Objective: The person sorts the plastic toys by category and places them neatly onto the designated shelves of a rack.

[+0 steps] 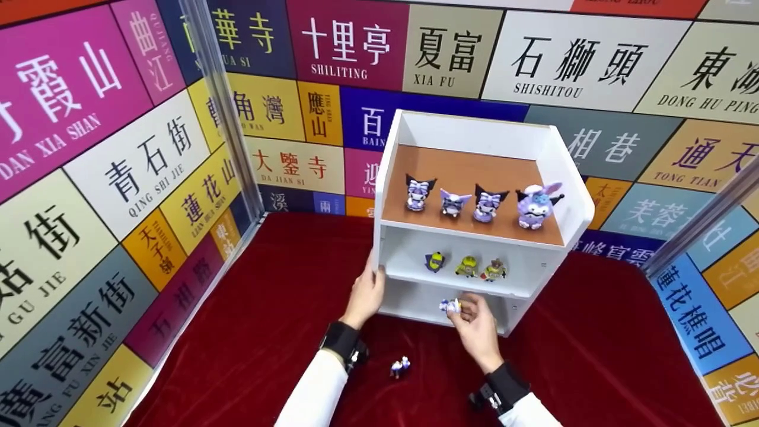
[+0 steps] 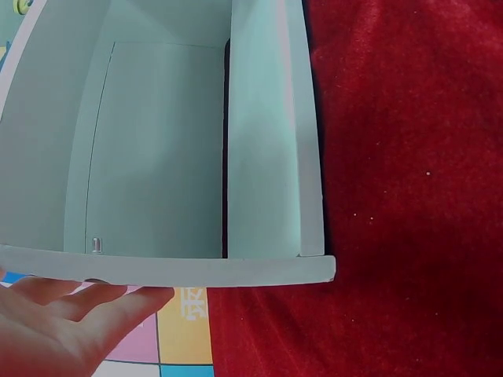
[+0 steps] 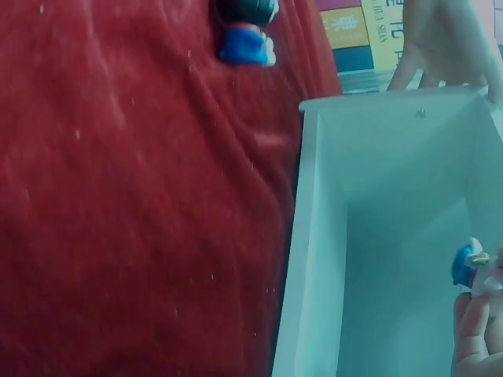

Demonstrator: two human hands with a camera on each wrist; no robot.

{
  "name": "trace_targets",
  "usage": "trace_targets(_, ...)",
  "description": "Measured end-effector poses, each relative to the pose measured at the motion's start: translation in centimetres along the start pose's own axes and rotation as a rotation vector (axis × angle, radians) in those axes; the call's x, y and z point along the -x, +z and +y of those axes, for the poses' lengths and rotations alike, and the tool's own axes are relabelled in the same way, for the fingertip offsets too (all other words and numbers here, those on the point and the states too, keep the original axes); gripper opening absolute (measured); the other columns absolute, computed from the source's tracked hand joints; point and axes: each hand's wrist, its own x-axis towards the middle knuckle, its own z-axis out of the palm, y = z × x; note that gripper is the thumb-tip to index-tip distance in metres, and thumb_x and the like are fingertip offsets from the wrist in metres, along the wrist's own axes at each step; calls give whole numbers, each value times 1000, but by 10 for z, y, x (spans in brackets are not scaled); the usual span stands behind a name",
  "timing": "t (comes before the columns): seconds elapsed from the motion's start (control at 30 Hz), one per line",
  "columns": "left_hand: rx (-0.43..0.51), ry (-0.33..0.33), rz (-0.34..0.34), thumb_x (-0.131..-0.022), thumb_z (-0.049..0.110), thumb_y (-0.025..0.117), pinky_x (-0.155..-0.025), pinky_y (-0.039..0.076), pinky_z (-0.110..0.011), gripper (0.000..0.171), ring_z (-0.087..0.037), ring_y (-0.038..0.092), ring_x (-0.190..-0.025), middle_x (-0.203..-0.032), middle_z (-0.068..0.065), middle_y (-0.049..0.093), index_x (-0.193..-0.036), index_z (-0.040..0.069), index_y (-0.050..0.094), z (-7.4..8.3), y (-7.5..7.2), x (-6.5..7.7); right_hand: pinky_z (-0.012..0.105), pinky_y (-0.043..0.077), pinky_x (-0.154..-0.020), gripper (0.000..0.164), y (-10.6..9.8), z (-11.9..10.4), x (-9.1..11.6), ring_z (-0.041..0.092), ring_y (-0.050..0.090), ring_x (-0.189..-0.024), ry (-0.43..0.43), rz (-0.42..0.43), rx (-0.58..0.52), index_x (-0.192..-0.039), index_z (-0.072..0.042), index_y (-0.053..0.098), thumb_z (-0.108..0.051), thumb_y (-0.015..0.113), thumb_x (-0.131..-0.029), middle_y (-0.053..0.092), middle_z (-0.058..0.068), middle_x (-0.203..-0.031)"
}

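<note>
My right hand [image 1: 477, 326] pinches a small blue-and-white figurine [image 1: 450, 306] in front of the bottom compartment of a white shelf unit [image 1: 456, 234]. In the right wrist view this figurine [image 3: 465, 265] shows over the compartment, partly covered by the fingers. My left hand [image 1: 366, 295] rests against the outer left side of the shelf; its fingers [image 2: 118, 314] lie along that panel in the left wrist view. Another small blue-and-white figurine [image 1: 400, 366] lies on the red cloth [image 1: 255, 332] between the forearms.
On the brown top shelf [image 1: 462, 166] stand several purple-and-black figurines [image 1: 486, 204]. Three yellow figurines [image 1: 466, 267] are on the middle shelf. Walls covered with colourful lettered panels [image 1: 356, 44] rise behind and at both sides of the cloth.
</note>
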Motion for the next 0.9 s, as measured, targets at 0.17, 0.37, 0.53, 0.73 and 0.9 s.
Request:
trace_targets(0.17,-10,-11,4,-106,28,42,-93,54,-55,56,-40,67,-112,-143,-23,56,-159,14,30,0,-1,1,29,61,-75,28,-4,7,-11,32,73,-85,-76,-37,153,-109,6,70,-2,77,-84,74,25,-100)
trace_targets(0.37,-8,-2,-4,-106,25,42,-84,57,-53,56,-33,69,-94,-143,-23,56,-160,16,28,0,-1,1,45,60,-73,24,-9,15,-27,35,74,-82,-243,-85,327,-105,7,73,1,77,-83,75,23,-94)
trace_targets(0.53,-12,-15,-17,-107,27,40,-84,57,-52,56,-33,69,-96,-146,-21,54,-160,19,26,0,0,0,46,60,-72,21,-11,19,-38,33,73,-81,-337,-140,442,-104,6,73,7,72,-83,76,20,-93)
trace_targets(0.73,-8,-17,-18,-107,27,40,-90,56,-53,56,-35,68,-105,-148,-21,52,-160,19,26,1,0,0,51,58,-77,23,-11,22,-42,40,72,-89,-390,-176,528,-106,3,73,8,71,-83,74,23,-103)
trace_targets(0.9,-12,-22,-15,-106,26,41,-89,56,-53,56,-34,68,-105,-146,-21,55,-160,19,27,0,0,0,51,58,-75,24,-8,28,-43,41,72,-86,-414,-205,574,-105,3,74,9,71,-81,75,22,-100)
